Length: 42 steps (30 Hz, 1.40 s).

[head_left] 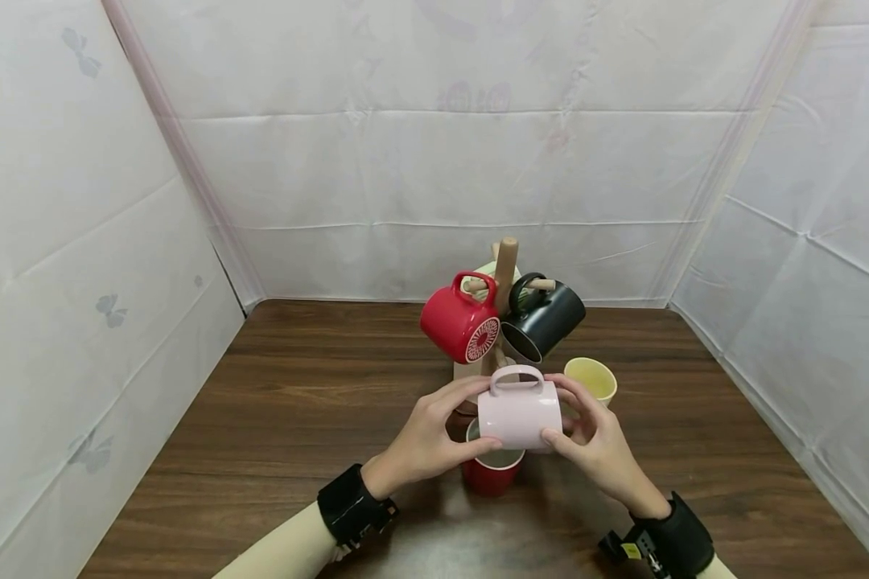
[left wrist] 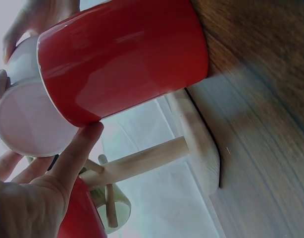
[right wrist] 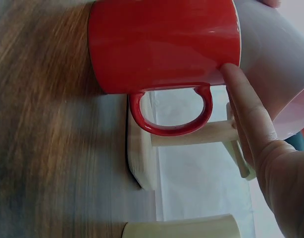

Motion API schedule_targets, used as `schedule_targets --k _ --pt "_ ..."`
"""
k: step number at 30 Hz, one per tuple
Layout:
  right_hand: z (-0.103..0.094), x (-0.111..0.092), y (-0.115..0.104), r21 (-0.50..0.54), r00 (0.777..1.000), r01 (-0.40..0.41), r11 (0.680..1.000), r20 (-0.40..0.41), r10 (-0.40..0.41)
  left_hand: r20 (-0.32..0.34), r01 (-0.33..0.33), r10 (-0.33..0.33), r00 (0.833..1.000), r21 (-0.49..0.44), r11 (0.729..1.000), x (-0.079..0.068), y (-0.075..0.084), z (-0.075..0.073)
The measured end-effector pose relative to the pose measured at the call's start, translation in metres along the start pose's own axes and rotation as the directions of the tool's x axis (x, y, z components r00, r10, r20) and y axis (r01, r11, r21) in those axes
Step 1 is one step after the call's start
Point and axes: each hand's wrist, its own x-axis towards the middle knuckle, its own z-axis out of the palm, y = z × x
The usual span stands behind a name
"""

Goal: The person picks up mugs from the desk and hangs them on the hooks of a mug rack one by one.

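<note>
In front of the wooden rack, the left hand and the right hand pinch the sideways pink mug between thumb and fingers.

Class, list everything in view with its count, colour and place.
table: 1, brown, foreground
rack: 1, pale wood, on table
pink mug: 1, pink, held before rack
standing red mug: 1, red, on table below pink mug
hanging red mug: 1, red, rack's left
black mug: 1, black, hanging at rack's right
green mug: 1, pale green, rack's far side
yellow cup: 1, yellow, on table right of rack
wall sheeting: 3 sides, white, left, back, right
wrist straps: 2, black, one per wrist
hands: 2, bare, gripping pink mug
</note>
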Motion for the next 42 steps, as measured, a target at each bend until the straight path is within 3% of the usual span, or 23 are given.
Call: schedule_targets --k 5,11,16,19,26,34,42 --pt "0.003 -0.002 -0.003 0.045 1.000 -0.012 0.999 -0.003 0.013 0.004 0.013 -0.013 1.000 -0.047 0.999 0.001 0.008 -0.001" --pt "0.005 -0.008 -0.007 0.190 0.998 -0.068 0.979 0.019 0.066 0.003 -0.007 0.007 1.000 -0.074 0.997 0.008 0.033 -0.009" --pt "0.007 -0.010 -0.009 0.200 0.997 -0.083 0.976 0.013 0.082 0.005 -0.009 0.009 1.000 -0.055 0.998 0.012 0.042 -0.014" --pt "0.007 -0.010 -0.011 0.181 0.997 -0.082 0.980 0.006 0.082 0.006 -0.012 0.012 1.000 -0.059 0.998 0.010 0.036 -0.012" --pt "-0.002 0.003 -0.013 -0.050 0.998 -0.034 0.998 -0.051 0.032 0.009 0.009 -0.008 1.000 -0.066 0.998 0.011 0.004 -0.003" --pt "-0.008 0.013 0.002 -0.064 0.999 -0.038 0.997 -0.032 0.036 0.011 0.106 -0.106 0.994 -0.042 0.993 0.010 -0.013 0.000" --pt "-0.008 0.016 0.003 -0.066 0.999 -0.032 0.997 -0.042 0.030 0.028 0.125 -0.123 0.992 -0.122 0.985 0.014 -0.016 0.001"
